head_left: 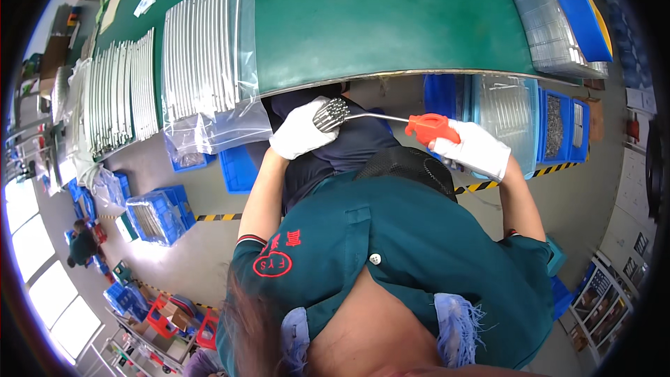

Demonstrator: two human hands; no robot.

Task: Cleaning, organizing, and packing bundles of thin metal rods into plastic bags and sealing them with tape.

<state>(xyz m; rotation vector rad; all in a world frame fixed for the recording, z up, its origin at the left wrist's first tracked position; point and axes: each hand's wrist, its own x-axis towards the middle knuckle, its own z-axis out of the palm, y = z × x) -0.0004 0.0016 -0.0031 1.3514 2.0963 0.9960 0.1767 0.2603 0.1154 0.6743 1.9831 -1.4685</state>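
Note:
Both my hands wear white gloves. My left hand closes around a bundle of thin metal rods, whose ends face up in front of my lap. In my right hand is a red air blow gun, gripped by its body. Its long, slightly bent metal nozzle points left, the tip close to the rod ends. Whether the tip touches them I cannot tell. The lower part of the bundle is hidden behind the left glove.
The green table bears a clear plastic bag of rods overhanging its front edge. More rods lie left of it. Clear trays and a blue-and-yellow bin stand right. Blue crates sit below. Another person is far left.

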